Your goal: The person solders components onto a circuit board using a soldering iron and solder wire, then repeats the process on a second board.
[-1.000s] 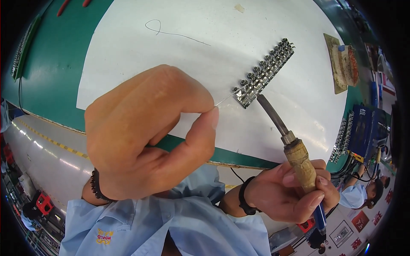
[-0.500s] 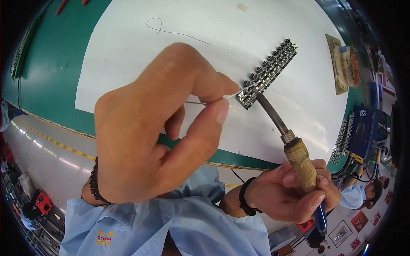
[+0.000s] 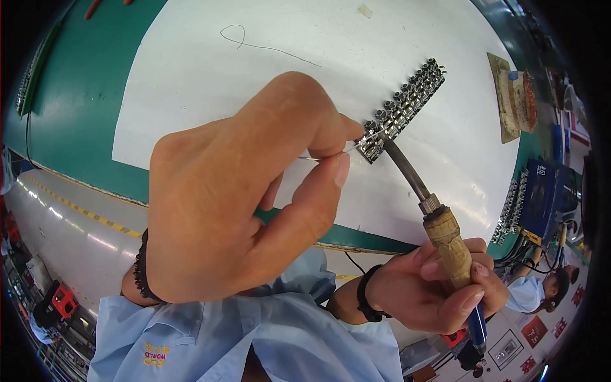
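Note:
My left hand (image 3: 248,191) pinches a thin silvery solder wire (image 3: 352,148) between thumb and forefinger. The wire's end reaches the near end of a strip of small metal connectors (image 3: 407,102), which lies slantwise on a white sheet (image 3: 210,76). In my right hand (image 3: 433,290) is a soldering iron (image 3: 448,239) with a worn tan grip and a blue tail end. Its dark tip rests at the connectors near the strip's lower end, beside the wire. The exact contact point is too small to make out.
A loose thin wire (image 3: 273,49) curls on the sheet at the far side. On the right are a sponge-like block on a board (image 3: 517,102), a blue box (image 3: 541,197) and more connector strips (image 3: 509,207). Another person (image 3: 538,290) is at the far right.
My left hand has shifted slightly right, bringing the wire further over the strip. The strip has moved a little to the right; the soldering iron has hardly moved.

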`<state>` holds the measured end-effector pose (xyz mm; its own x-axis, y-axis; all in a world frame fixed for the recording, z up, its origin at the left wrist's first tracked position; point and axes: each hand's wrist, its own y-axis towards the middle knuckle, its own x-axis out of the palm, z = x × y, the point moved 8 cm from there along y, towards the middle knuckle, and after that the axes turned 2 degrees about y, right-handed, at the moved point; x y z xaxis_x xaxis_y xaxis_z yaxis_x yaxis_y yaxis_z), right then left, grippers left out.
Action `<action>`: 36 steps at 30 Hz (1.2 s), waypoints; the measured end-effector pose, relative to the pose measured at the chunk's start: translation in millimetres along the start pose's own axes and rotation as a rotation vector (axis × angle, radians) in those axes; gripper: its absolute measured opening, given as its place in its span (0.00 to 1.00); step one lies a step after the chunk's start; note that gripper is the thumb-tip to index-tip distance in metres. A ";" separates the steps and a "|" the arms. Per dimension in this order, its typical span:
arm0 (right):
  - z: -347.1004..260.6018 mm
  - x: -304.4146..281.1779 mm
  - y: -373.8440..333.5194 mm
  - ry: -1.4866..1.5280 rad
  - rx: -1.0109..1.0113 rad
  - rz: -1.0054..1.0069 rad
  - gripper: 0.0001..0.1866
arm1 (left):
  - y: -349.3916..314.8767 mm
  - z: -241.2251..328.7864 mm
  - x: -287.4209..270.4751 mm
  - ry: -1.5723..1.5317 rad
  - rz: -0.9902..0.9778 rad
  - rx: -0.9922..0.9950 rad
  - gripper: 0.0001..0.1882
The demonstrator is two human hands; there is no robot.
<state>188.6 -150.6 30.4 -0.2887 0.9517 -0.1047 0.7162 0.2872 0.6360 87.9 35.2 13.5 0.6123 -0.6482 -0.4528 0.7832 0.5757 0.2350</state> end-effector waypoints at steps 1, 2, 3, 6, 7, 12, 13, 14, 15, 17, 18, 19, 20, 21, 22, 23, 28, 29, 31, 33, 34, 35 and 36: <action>0.8 -0.9 0.2 0.023 0.009 0.011 0.13 | 0.6 0.5 0.1 0.001 0.001 0.012 0.04; 0.0 0.3 0.3 0.009 -0.003 -0.007 0.14 | 0.8 0.7 0.2 -0.005 0.003 0.016 0.04; 0.1 0.3 0.3 0.013 -0.005 -0.010 0.14 | 1.1 0.9 0.2 -0.011 0.005 0.019 0.04; 0.8 0.3 0.0 0.031 -0.005 -0.018 0.14 | 1.0 0.0 0.6 -0.038 0.009 0.005 0.04; 1.9 -0.8 -0.2 0.060 0.006 -0.007 0.14 | 0.9 -0.1 0.7 -0.043 0.007 0.002 0.04; 0.7 0.6 -0.5 0.033 -0.011 -0.035 0.14 | -0.2 -1.6 1.8 -0.070 0.004 -0.010 0.03; 1.3 0.1 -0.3 0.045 -0.001 -0.029 0.14 | 0.2 -1.7 2.0 -0.071 0.003 0.004 0.04; 0.4 1.2 -0.2 0.029 -0.010 -0.044 0.14 | 0.1 -1.6 1.9 -0.076 0.003 0.008 0.04; 0.1 1.5 -0.2 0.027 -0.008 -0.048 0.14 | -0.1 -1.6 1.9 -0.080 0.003 0.013 0.04; 0.1 1.5 -0.2 0.032 -0.004 -0.043 0.14 | -0.7 -1.6 2.0 -0.079 0.007 0.012 0.04; 0.3 1.3 -0.5 0.038 -0.001 -0.035 0.13 | -1.0 -1.9 2.0 -0.094 0.011 0.005 0.04; 1.3 0.5 -0.6 0.069 0.013 -0.021 0.13 | -1.4 -2.0 2.3 -0.095 0.017 0.003 0.04; 0.3 1.5 -0.6 0.048 0.000 -0.031 0.13 | -1.5 -1.9 2.4 -0.092 0.024 0.005 0.03; 0.3 1.9 -0.4 0.051 -0.002 -0.034 0.13 | -1.6 -2.1 2.8 -0.104 0.028 0.001 0.03; 1.2 1.2 -0.2 0.089 0.009 -0.023 0.13 | -1.6 -2.2 2.9 -0.111 0.034 0.001 0.03; 0.0 2.2 -0.3 0.050 -0.006 -0.034 0.13 | -1.6 -1.9 2.6 -0.110 0.037 0.006 0.03; 1.2 0.0 -0.4 0.078 0.011 -0.005 0.13 | -1.1 -0.5 1.0 -0.062 0.003 0.030 0.04; 0.2 1.0 -0.4 0.046 -0.005 -0.018 0.13 | -1.2 0.3 1.1 -0.053 0.009 0.040 0.04; 1.4 -0.5 -0.3 0.069 0.006 0.001 0.13 | -1.4 -2.0 1.7 -0.082 0.024 0.011 0.04; 0.1 0.9 -0.3 0.037 -0.014 -0.015 0.13 | -1.8 -3.4 1.9 -0.103 0.037 -0.008 0.03; 1.0 -0.3 -0.4 0.055 -0.005 0.000 0.13 | -2.0 -3.5 2.2 -0.102 0.034 -0.013 0.03; 0.3 1.0 -0.6 0.035 -0.016 -0.013 0.13 | -2.0 -3.5 2.2 -0.087 0.028 -0.011 0.03; 0.3 0.9 -1.0 0.038 -0.016 -0.011 0.13 | -2.1 -3.0 1.8 -0.089 0.025 -0.006 0.03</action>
<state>187.8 -150.0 29.5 -0.3206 0.9436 -0.0834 0.7027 0.2959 0.6471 87.0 34.4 9.5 0.6390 -0.6753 -0.3684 0.7671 0.5951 0.2398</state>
